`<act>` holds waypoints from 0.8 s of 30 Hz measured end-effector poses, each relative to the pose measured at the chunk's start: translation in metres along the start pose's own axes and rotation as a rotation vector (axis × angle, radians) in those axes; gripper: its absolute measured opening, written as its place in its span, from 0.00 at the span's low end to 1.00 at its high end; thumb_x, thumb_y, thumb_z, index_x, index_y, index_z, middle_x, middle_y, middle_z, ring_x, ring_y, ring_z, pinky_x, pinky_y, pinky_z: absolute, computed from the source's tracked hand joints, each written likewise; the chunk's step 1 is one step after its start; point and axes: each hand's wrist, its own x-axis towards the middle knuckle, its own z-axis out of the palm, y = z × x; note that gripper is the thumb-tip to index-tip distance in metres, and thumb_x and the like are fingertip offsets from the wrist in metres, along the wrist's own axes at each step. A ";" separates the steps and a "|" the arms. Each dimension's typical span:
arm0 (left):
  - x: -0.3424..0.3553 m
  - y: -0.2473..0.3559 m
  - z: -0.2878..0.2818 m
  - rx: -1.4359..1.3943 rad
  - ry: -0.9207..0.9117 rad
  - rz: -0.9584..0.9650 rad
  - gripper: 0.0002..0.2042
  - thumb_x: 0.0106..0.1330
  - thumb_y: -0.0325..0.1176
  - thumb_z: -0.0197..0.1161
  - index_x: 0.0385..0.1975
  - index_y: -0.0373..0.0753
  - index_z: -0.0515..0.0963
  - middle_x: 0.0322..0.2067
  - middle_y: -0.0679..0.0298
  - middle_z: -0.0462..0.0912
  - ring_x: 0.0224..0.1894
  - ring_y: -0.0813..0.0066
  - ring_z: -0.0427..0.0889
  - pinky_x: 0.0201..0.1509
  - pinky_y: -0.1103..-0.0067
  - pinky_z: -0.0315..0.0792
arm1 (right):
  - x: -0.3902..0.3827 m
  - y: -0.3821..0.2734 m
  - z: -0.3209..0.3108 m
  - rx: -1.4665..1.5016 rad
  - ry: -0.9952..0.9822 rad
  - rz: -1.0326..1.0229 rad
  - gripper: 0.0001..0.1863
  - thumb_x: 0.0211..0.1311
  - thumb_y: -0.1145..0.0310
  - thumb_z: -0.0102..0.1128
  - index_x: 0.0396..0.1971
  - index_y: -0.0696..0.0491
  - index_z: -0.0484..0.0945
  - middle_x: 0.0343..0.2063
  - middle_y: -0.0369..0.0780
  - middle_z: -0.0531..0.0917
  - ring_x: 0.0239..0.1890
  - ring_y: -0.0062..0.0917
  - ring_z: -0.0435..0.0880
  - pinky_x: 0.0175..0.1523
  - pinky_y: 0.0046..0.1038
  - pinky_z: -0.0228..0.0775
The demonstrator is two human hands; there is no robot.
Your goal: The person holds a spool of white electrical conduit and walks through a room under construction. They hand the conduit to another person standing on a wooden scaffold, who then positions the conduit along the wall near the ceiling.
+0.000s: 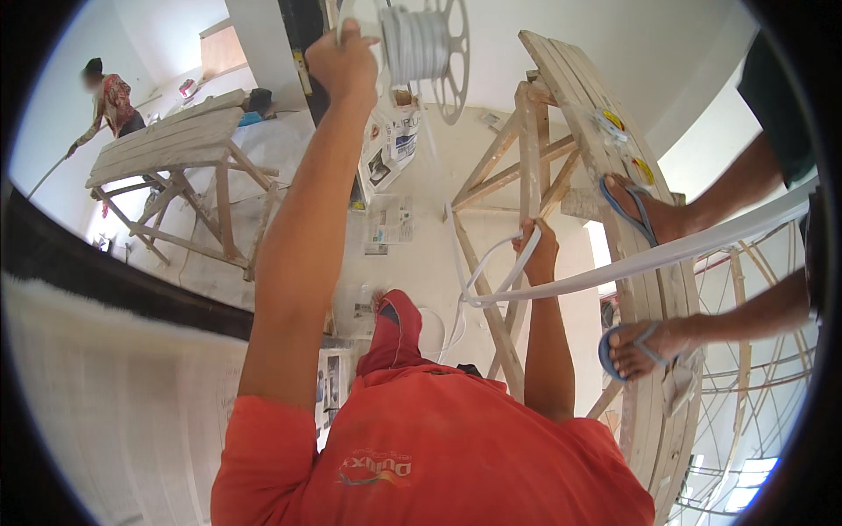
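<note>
My left hand [346, 61] is raised at the top of the view, its fingers gripping the near flange of a white spool [412, 48] wound with light grey line or strip. My right hand [538, 245], right of centre, is closed on a flat white strip [596, 270], with loops hanging below it. The strip runs up to the right edge and also dangles toward the floor. A wooden trestle [526, 131] stands just behind my right hand, partly hidden by it.
Another person's sandalled feet [645, 346] stand on a wooden plank [653, 289] at right, beside small yellow-labelled items [612, 123]. At left are a wooden bench [167, 153] and a person holding a pole [114, 105]. Newspapers [390, 219] lie on the floor. A dark beam [105, 272] crosses the lower left.
</note>
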 end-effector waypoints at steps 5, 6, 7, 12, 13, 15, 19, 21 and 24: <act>0.076 -0.067 0.075 -0.064 -0.136 -0.136 0.13 0.74 0.33 0.58 0.36 0.25 0.78 0.27 0.48 0.86 0.11 0.81 0.65 0.13 0.80 0.57 | 0.014 0.030 0.027 0.008 0.003 0.040 0.18 0.75 0.59 0.54 0.33 0.60 0.78 0.23 0.41 0.80 0.25 0.25 0.87 0.27 0.25 0.78; 0.094 -0.086 0.091 -0.059 -0.156 -0.163 0.13 0.74 0.33 0.58 0.36 0.25 0.78 0.27 0.48 0.86 0.11 0.81 0.65 0.14 0.80 0.58 | 0.019 0.034 0.033 0.013 0.019 0.075 0.17 0.75 0.60 0.54 0.33 0.60 0.78 0.24 0.41 0.80 0.26 0.25 0.87 0.27 0.25 0.78; 0.111 -0.107 0.105 -0.029 -0.184 -0.110 0.14 0.74 0.34 0.58 0.37 0.25 0.78 0.26 0.48 0.86 0.10 0.81 0.63 0.13 0.80 0.57 | 0.025 0.037 0.036 -0.101 0.047 -0.005 0.16 0.75 0.61 0.54 0.33 0.60 0.78 0.25 0.41 0.80 0.25 0.25 0.86 0.27 0.25 0.78; 0.196 -0.224 0.160 0.026 -0.315 -0.191 0.15 0.72 0.34 0.59 0.31 0.24 0.81 0.24 0.53 0.86 0.23 0.75 0.80 0.31 0.76 0.72 | 0.067 0.032 0.057 -0.017 0.194 0.246 0.08 0.71 0.72 0.56 0.35 0.61 0.79 0.29 0.47 0.79 0.26 0.35 0.82 0.31 0.36 0.76; 0.211 -0.246 0.169 0.023 -0.341 -0.194 0.15 0.72 0.34 0.59 0.33 0.23 0.82 0.24 0.53 0.86 0.23 0.75 0.80 0.32 0.76 0.72 | 0.074 0.028 0.060 -0.088 0.232 0.278 0.08 0.71 0.72 0.55 0.34 0.61 0.78 0.29 0.47 0.79 0.26 0.35 0.82 0.31 0.36 0.74; 0.244 -0.286 0.192 0.063 -0.397 -0.164 0.15 0.73 0.34 0.58 0.33 0.25 0.81 0.23 0.53 0.85 0.14 0.82 0.67 0.18 0.79 0.58 | 0.092 0.020 0.065 -0.233 0.254 0.367 0.08 0.72 0.72 0.55 0.35 0.61 0.78 0.29 0.47 0.78 0.26 0.31 0.81 0.32 0.34 0.73; 0.278 -0.344 0.228 0.106 -0.473 -0.135 0.15 0.74 0.34 0.58 0.34 0.24 0.81 0.19 0.57 0.83 0.10 0.86 0.60 0.12 0.81 0.52 | 0.110 0.004 0.074 -0.238 0.460 0.451 0.13 0.76 0.65 0.50 0.36 0.59 0.78 0.24 0.44 0.78 0.27 0.32 0.81 0.33 0.33 0.72; 0.289 -0.364 0.250 0.091 -0.464 -0.122 0.15 0.74 0.34 0.58 0.36 0.23 0.82 0.19 0.58 0.83 0.10 0.86 0.60 0.13 0.80 0.52 | 0.116 -0.001 0.078 -0.299 0.557 0.472 0.14 0.76 0.65 0.50 0.36 0.60 0.78 0.25 0.45 0.78 0.28 0.32 0.81 0.33 0.33 0.71; 0.305 -0.387 0.271 0.247 -0.525 -0.143 0.16 0.72 0.35 0.56 0.37 0.24 0.84 0.28 0.54 0.88 0.30 0.72 0.82 0.42 0.73 0.74 | 0.120 -0.008 0.086 -0.386 0.602 0.491 0.13 0.75 0.66 0.52 0.34 0.60 0.78 0.24 0.45 0.79 0.26 0.33 0.80 0.31 0.34 0.71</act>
